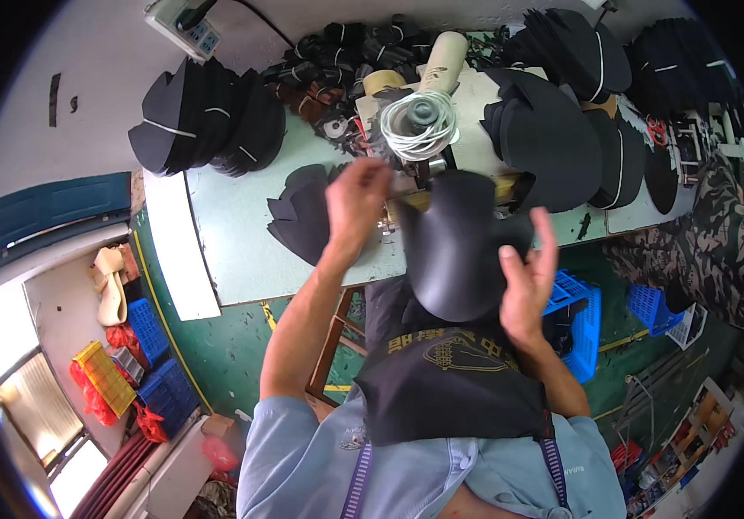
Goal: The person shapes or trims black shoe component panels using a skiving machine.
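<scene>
A curved, smooth black sheet piece (454, 251) with notched flaps stands in front of me, between the table edge and my apron. My right hand (528, 281) is at its right edge, thumb and fingers stretched apart around a side flap; the thumb appears to touch the piece. To the left, my left hand (356, 203) is raised beside the machine parts, off the piece. Motion smears its fingers, so I cannot see whether they hold anything. Under that hand, a small stack of black cut pieces (303, 212) lies on the table. The sheet hides much of the machine.
Bundled black pieces (173, 117) stand at the table's back left. Another stack (545, 138) lies at the right. A white cord coil (418, 125) and a cream cone (444, 60) rise behind the machine. Blue crates (584, 333) sit on the floor at the right.
</scene>
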Motion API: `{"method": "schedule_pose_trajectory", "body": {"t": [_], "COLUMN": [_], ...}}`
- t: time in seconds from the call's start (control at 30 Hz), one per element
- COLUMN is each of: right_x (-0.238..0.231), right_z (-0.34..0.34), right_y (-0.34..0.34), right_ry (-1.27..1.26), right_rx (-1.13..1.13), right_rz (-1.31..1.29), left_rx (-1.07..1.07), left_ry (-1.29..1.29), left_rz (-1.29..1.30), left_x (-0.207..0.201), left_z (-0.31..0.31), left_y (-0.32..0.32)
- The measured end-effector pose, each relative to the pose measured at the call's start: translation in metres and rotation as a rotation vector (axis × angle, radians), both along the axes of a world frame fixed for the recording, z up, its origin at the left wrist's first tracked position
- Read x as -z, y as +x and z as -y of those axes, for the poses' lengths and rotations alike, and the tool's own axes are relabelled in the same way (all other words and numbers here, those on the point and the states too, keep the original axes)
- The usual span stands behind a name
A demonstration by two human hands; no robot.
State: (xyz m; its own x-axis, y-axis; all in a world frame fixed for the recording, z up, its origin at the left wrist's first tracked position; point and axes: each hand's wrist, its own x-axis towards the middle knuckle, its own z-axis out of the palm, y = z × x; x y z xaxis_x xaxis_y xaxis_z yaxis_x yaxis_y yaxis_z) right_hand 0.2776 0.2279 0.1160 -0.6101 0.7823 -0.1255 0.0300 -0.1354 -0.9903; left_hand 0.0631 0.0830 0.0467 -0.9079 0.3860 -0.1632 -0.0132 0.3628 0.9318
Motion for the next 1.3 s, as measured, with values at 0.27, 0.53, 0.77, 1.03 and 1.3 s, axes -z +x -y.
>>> {"method": "schedule_pose_trajectory", "body": {"t": [0.27, 0.53, 0.77, 1.03, 1.3], "right_x": [-0.047, 0.004, 0.034, 0.045, 0.046], "right_z": [-0.096, -0.03, -0.005, -0.039, 0.0], "right_y": [0.005, 0.002, -0.023, -0.062, -0.006], "right_ry": [1.163, 0.707, -0.225, 0.191, -0.013], "right_rx": [0.012, -0.534, -0.71, -0.575, -0.219], "right_rz": [0.06, 0.122, 0.268, 0.427, 0.206], "left_rx": [0.246, 0.506, 0.322, -0.035, 0.062], "left_ry": [-0.808, -0.392, -0.126, -0.349, -0.284], "left_rz": [-0.532, 0.208, 0.208, 0.098, -0.028], "left_x": [0.091, -0.021, -0.027, -0.019, -0.004], "left_z": [0.136, 0.127, 0.039, -0.006, -0.021], "left_y": [-0.047, -0.039, -0.006, 0.016, 0.009]}}
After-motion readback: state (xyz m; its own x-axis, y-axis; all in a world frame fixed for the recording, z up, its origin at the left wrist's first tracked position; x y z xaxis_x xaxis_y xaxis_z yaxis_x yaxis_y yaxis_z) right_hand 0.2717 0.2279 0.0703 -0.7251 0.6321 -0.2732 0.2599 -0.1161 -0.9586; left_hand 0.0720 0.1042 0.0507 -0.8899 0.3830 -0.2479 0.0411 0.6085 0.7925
